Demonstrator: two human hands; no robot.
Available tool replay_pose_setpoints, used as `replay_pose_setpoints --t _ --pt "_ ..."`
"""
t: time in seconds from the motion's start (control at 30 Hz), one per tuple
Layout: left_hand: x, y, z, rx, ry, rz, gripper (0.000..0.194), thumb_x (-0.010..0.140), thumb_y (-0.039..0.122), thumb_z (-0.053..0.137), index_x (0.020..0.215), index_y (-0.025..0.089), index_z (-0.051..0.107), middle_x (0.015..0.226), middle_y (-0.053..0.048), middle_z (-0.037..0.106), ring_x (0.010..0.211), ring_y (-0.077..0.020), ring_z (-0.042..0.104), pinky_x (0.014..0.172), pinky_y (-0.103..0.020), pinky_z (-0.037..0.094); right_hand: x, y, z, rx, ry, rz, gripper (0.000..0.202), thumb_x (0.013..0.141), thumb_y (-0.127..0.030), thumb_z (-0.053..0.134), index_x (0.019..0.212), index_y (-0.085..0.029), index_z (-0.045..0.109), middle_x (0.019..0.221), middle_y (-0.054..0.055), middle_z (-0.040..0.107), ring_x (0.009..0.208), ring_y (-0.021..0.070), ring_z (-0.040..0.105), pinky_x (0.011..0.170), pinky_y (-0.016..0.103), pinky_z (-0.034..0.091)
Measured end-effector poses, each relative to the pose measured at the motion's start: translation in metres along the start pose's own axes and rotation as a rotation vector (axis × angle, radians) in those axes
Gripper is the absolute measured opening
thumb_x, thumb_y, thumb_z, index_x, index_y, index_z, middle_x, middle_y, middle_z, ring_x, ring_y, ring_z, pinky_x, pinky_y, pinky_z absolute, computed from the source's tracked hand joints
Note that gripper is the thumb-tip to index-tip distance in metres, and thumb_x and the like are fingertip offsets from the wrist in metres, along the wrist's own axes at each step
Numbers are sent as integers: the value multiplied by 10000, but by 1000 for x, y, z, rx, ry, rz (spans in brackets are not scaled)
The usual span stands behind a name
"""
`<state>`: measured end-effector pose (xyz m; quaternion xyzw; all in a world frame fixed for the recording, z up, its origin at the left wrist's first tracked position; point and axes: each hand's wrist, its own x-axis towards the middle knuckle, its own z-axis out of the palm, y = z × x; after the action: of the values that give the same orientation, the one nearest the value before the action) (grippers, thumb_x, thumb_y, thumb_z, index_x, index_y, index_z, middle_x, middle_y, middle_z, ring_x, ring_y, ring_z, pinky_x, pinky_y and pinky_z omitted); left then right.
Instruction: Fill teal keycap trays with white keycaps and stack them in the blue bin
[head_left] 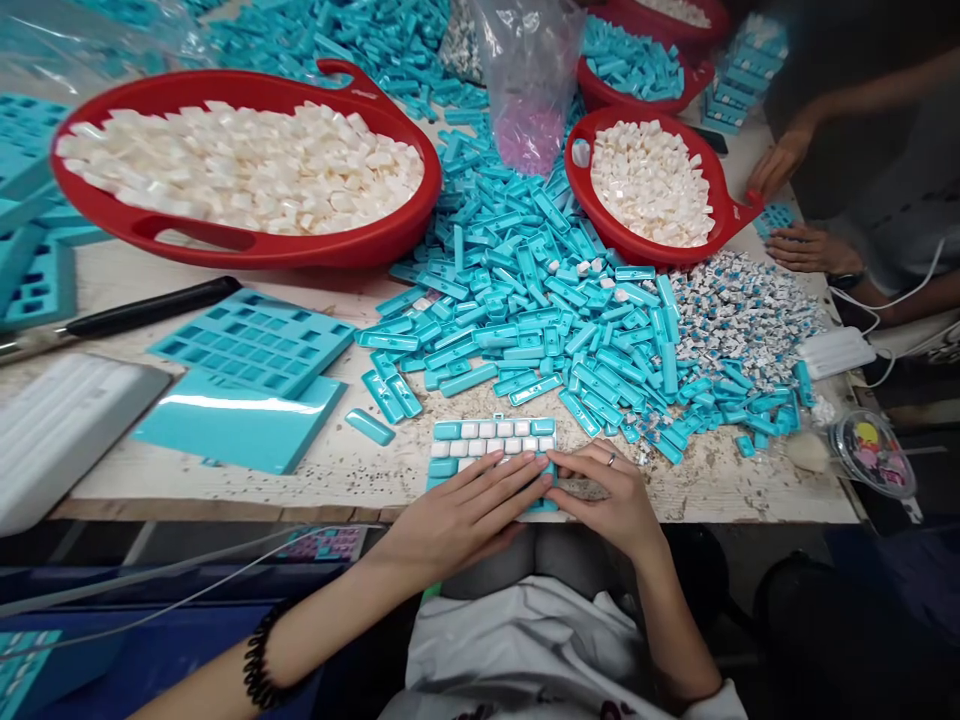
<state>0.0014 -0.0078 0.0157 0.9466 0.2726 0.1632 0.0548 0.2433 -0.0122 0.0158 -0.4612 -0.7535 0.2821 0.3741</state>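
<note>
A small turquoise toy keyboard (448,448) with white and turquoise keycaps lies at the table's front edge. My left hand (484,505) rests flat across its lower rows, fingers stretched out and hiding many keys. At the keyboard's right edge is my right hand (604,495), thumb and fingers closed on that side; a ring is on one finger. Loose turquoise bar-shaped keycaps (525,330) are heaped just beyond the keyboard. One single turquoise bar (369,427) sits apart to its left.
Red baskets of white keycaps stand at left (337,250) and right (637,235). Small switches (750,310) are heaped at right. Turquoise panels (247,420), a black-handled tool (157,305) and a white block (75,430) lie left. Another person's hands (799,248) work at far right.
</note>
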Motion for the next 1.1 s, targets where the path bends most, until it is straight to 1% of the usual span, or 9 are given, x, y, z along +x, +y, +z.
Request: replay_pose_setpoints --t 0.1,0.2,0.33,0.43,0.67,0.77,0.87,0.97,1.1 --pt "1 0 -3 -19 -7 3 661 1048 216 474 1629 190 161 1503 -55 562 1403 -163 512 1275 -342 217 0 0 0 3 2 -6 328 927 -275 724 1254 -282 693 879 12 721 835 179 666 860 364 525" --pt "3 1 -5 -51 -13 1 696 1043 192 480 1634 191 113 1504 -63 560 1408 -172 509 1267 -348 258 -1 1 1 13 1 -15 356 926 -264 728 1279 -287 689 849 7 710 804 173 657 816 346 536" --pt "3 4 -6 -110 -36 -18 753 1027 131 485 1636 194 47 1505 -83 557 1411 -183 505 1246 -363 328 -5 0 2 7 -10 15 385 945 -256 704 1327 -292 671 810 4 691 763 166 647 749 316 554" --pt "3 7 -6 -145 -37 -38 757 1026 101 461 1636 200 24 1506 -91 553 1418 -188 496 1240 -382 347 -7 0 3 6 -18 28 378 952 -259 699 1328 -287 670 821 8 695 764 167 650 741 311 559" --pt "3 13 -3 -131 -48 -49 733 1007 73 457 1634 151 85 1543 -115 506 1471 -222 419 1238 -400 359 -8 -3 4 31 18 65 324 951 -249 689 1275 -257 696 776 -2 659 683 138 614 690 274 558" --pt "0 18 0 -111 -42 -83 730 994 52 442 1634 149 104 1558 -128 481 1478 -237 405 1238 -415 361 -9 -6 5 22 18 94 331 947 -230 675 1276 -260 695 750 -18 626 627 114 579 674 245 559" --pt "0 21 0 -88 -48 -78 735 980 25 426 1633 135 107 1566 -126 470 1479 -234 405 1241 -407 359 -10 -8 6 24 15 113 348 944 -217 658 1287 -266 689 740 -26 608 598 104 551 659 229 557" --pt "1 20 -2 -71 -48 -61 729 970 6 410 1630 124 122 1569 -113 471 1475 -228 412 1237 -391 367 -9 -10 5 26 19 112 366 946 -213 641 1306 -271 675 742 -26 601 584 103 531 629 223 543" --pt "5 15 -4 -54 -30 -35 685 961 8 435 1606 100 223 1553 -103 500 1467 -232 429 1235 -383 370 -12 -13 1 17 15 100 398 944 -206 625 1336 -268 650 766 -22 607 570 102 499 573 222 498"
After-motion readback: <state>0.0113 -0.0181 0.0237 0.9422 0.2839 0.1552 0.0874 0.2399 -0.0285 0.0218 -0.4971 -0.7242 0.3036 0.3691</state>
